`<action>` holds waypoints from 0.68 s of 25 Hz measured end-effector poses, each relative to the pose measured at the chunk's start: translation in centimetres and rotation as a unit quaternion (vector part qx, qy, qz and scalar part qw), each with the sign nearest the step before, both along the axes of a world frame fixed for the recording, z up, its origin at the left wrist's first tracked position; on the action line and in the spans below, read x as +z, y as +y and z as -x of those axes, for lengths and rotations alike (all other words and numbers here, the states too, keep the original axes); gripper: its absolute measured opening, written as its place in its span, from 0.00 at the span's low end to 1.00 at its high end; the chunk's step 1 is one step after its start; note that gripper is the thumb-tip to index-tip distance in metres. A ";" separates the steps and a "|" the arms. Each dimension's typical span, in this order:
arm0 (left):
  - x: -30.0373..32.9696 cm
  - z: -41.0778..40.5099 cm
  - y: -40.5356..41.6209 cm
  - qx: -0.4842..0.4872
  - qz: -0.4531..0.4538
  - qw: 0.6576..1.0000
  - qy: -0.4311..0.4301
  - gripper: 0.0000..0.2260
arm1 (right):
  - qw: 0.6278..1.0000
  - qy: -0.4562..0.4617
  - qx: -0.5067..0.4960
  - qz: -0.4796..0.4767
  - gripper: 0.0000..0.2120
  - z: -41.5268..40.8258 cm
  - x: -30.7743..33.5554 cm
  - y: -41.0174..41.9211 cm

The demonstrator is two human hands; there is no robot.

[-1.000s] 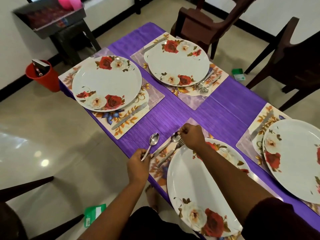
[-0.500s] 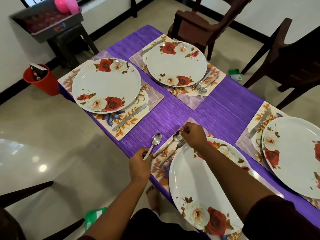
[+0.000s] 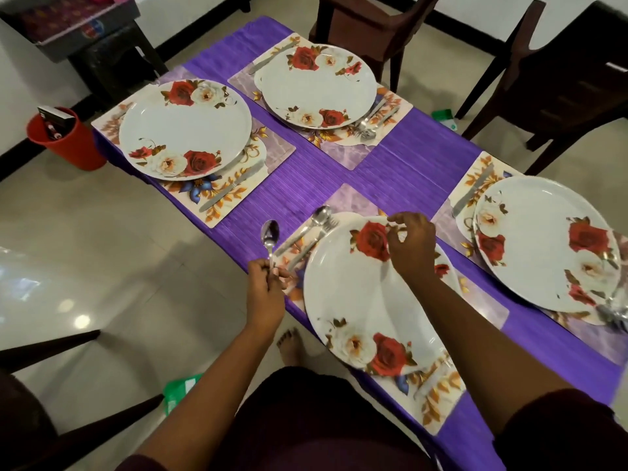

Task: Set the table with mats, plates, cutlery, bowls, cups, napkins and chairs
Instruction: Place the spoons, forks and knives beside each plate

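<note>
Spoon [image 3: 270, 234] upright in my left hand [image 3: 266, 290], gripped by its handle at the table [image 3: 407, 164] edge; my right hand [image 3: 413, 244] hovers loosely curled, empty, over the near plate [image 3: 356, 307].

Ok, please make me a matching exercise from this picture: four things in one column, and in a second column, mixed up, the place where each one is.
Things:
1. spoon
2. red bucket
3. fork
4. right hand

Places:
A. on the floor, left of the table
B. over the rim of the nearest plate
C. in the left hand
D. lying on the mat, left of the nearest plate

Pairs: 1-C, 2-A, 3-D, 4-B
</note>
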State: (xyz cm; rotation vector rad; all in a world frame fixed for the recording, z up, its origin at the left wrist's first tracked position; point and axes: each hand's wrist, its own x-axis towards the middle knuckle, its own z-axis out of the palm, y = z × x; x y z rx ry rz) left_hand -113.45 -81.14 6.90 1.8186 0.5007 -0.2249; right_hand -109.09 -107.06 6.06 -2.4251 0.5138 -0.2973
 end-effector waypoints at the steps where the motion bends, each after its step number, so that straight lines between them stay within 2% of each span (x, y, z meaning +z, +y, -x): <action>1: 0.2 1.6 -0.6 0.010 0.010 1.000 0.015 0.06 | 1.000 0.006 -0.011 -0.003 0.10 1.5 -0.2 -1.2; 7: -0.2 8.8 -2.4 0.023 -0.035 0.996 0.074 0.05 | 0.994 0.034 -0.088 -0.051 0.14 10.3 -1.6 -7.7; 9: -0.4 10.3 -2.9 0.007 -0.037 0.997 0.074 0.08 | 0.987 0.078 -0.113 -0.080 0.17 12.1 -2.1 -8.8; 13: -1.2 11.9 -4.0 -0.046 -0.033 0.997 0.053 0.14 | 0.978 0.146 -0.096 -0.116 0.20 13.4 -2.3 -9.2; 17: -0.9 11.8 -4.8 -0.039 -0.058 0.996 0.059 0.17 | 0.979 0.165 -0.085 -0.087 0.18 13.6 -2.0 -9.5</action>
